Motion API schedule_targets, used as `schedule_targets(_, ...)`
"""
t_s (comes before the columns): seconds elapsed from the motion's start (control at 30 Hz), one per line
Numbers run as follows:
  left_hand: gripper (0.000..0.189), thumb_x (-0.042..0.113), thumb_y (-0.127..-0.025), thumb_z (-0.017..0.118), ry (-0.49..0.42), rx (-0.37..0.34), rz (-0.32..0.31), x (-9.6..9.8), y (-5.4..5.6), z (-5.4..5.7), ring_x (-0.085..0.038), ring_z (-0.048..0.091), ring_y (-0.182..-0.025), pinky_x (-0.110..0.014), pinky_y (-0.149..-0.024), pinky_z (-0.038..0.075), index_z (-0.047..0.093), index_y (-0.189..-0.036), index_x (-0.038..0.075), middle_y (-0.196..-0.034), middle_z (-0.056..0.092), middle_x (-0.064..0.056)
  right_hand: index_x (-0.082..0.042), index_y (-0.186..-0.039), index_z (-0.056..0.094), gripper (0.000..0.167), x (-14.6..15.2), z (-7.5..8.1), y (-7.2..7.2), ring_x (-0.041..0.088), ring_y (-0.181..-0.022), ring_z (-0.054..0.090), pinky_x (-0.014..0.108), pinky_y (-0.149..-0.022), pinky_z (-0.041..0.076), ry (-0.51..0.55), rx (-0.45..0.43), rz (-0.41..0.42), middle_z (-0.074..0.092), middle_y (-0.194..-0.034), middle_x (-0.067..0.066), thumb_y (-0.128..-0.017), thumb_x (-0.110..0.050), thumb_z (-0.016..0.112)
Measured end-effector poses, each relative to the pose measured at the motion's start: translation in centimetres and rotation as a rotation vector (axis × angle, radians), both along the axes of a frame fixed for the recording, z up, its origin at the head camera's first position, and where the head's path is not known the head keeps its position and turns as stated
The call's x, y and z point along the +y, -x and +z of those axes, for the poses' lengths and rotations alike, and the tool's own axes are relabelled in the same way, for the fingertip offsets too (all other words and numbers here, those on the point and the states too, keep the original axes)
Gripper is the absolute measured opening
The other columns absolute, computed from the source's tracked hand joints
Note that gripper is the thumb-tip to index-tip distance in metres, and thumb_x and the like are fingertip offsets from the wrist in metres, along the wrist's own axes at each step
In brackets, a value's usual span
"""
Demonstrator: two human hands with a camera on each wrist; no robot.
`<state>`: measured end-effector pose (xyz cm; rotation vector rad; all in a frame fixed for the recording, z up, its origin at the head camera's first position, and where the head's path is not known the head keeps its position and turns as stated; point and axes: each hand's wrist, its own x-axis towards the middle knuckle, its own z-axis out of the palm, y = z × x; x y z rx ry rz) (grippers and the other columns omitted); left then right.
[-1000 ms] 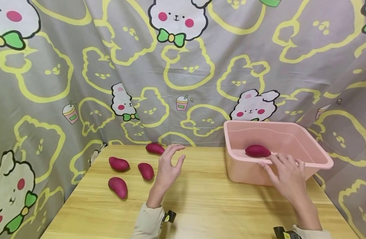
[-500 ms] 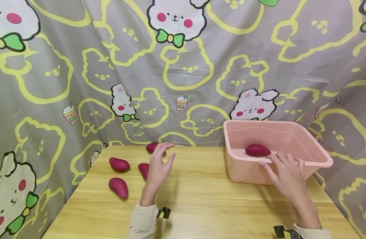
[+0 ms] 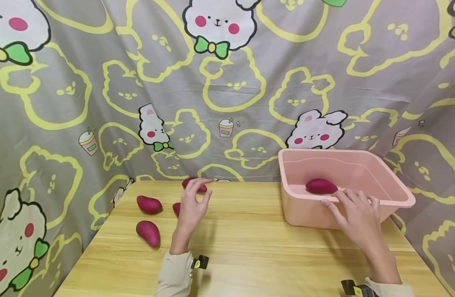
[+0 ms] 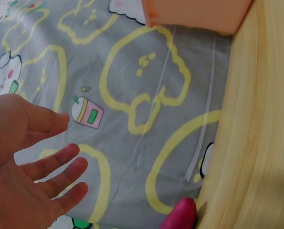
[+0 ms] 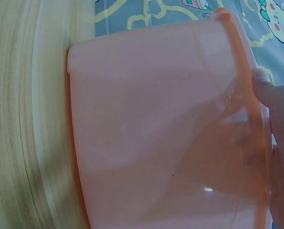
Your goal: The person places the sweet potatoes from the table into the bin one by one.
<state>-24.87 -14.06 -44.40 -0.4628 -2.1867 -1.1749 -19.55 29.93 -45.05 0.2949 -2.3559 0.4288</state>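
My left hand is over the table with its fingers loosely bent, the thumb apart from them and nothing held. It partly covers one red-purple sweet potato and overlaps the front of another sweet potato at the back edge. The tip of a sweet potato shows low in the left wrist view. My right hand grips the front rim of a pink plastic bin, thumb outside and fingers over the rim. Inside the bin lies one sweet potato.
Two more sweet potatoes, a rear one and a nearer one, lie on the left of the wooden table. A grey patterned curtain hangs behind the table and along its sides.
My left hand has moved left, across the sweet potatoes on the table, and now hides more of the middle one. My right hand stays at the bin's rim.
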Motion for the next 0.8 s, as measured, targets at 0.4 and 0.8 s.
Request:
schedule_targets(0.4, 0.030, -0.005, -0.086, 0.078, 0.031, -0.012, 0.057, -1.1, 0.3, -0.4, -0.036, 0.062, -0.115, -0.053, -0.101, 0.046, 0.073, -0.115, 0.000, -0.117, 0.067, -0.017, -0.008, -0.110, 0.070, 0.038, 0.0, 0.0, -0.1, 0.039, -0.098, 0.051, 0.066, -0.087, 0.027, 0.009, -0.012, 0.003, 0.065, -0.108, 0.015, -0.092, -0.041, 0.074)
schedule_targets(0.8, 0.029, -0.005, -0.084, 0.078, 0.054, -0.076, 0.110, -1.6, 0.5, -1.2, -0.040, 0.062, -0.111, -0.055, -0.098, 0.047, 0.072, -0.111, 0.001, -0.115, 0.065, -0.019, -0.008, -0.108, 0.070, 0.037, 0.1, -0.1, 0.0, 0.038, -0.096, 0.051, 0.065, -0.086, 0.028, 0.001, -0.007, 0.002, 0.065, -0.106, 0.014, -0.092, -0.042, 0.073)
